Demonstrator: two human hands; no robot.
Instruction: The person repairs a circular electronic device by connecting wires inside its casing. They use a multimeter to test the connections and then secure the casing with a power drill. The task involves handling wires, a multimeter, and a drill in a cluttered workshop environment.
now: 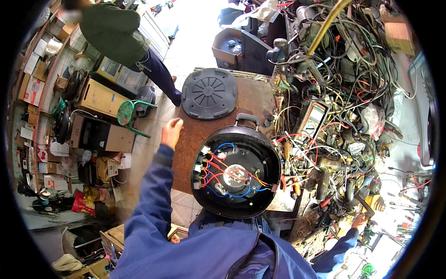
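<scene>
A round black appliance base point(241, 200) lies open on the rusty bench point(186, 158), showing red, blue and yellow wires around a metal centre, with a handle at its back. A black vented plastic plate point(209, 93) lies behind it. My left hand point(172, 133) is raised beside the base's upper left, fingers curled together; whatever they hold, if anything, is hidden. My right hand point(359, 222) reaches into the tool clutter at lower right, fingers closed next to a hammer-like tool point(364, 204); I cannot make out what it grips.
Tangled cables point(357, 65), a multimeter point(311, 118) and a drill point(325, 172) crowd the right. A person point(111, 32) in dark green stands at upper left beside shelves, boxes and a green stool point(125, 113). An open box point(225, 49) sits beyond the bench.
</scene>
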